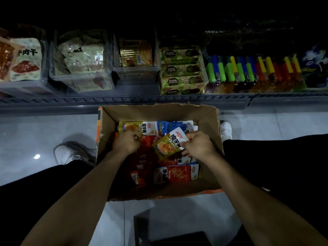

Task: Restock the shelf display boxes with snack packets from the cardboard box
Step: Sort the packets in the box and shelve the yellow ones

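Note:
An open cardboard box (205, 119) stands on the floor between my feet, with several red, green and blue snack packets inside. My right hand (198, 145) grips a green and white snack packet (167, 145), tilted above the red packets (177, 174). My left hand (126, 142) reaches into the box's left side, fingers curled at the edge of another green packet (137, 127); whether it grips it I cannot tell. On the shelf beyond stand clear display boxes (81, 77) (135, 71) holding packets.
A green display carton (182, 80) and a row of coloured bottles (253, 73) fill the shelf's right side. The shelf's front rail (124, 100) runs just beyond the box. My shoes (65, 153) (225, 129) flank the box. A dark stool (170, 233) sits below.

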Motion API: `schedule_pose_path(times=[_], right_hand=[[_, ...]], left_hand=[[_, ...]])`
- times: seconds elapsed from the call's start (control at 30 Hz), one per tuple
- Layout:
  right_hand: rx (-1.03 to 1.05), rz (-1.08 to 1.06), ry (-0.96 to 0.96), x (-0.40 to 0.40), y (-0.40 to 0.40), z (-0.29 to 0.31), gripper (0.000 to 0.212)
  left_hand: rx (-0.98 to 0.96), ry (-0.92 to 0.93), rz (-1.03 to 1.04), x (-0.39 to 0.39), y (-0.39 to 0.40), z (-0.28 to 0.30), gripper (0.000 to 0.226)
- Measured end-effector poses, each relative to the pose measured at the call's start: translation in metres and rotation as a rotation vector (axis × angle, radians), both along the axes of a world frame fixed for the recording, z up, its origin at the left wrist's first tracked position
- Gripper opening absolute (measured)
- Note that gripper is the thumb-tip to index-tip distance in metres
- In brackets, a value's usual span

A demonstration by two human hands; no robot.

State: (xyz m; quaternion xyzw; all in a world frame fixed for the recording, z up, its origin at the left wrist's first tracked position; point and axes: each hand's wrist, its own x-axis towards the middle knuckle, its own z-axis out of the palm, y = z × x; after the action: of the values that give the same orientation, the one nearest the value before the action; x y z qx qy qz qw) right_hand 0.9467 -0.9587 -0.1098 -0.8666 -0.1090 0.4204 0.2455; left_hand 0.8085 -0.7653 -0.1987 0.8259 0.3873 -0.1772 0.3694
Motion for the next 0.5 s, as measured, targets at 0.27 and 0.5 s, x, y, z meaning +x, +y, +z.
schedule_pose_path(times=[0.27, 0.5], right_hand=[[0.058, 0.004, -0.11, 0.001, -0.022, 0.017, 0.018], [-0.002, 0.056, -0.162, 0.002, -0.032, 0.015, 0.018]], left_hand=[[0.396, 0.319, -0.328, 0.008, 0.002, -0.037, 0.071], [0.382, 0.097, -0.097, 0.003, -0.012, -0.021, 0.025]])
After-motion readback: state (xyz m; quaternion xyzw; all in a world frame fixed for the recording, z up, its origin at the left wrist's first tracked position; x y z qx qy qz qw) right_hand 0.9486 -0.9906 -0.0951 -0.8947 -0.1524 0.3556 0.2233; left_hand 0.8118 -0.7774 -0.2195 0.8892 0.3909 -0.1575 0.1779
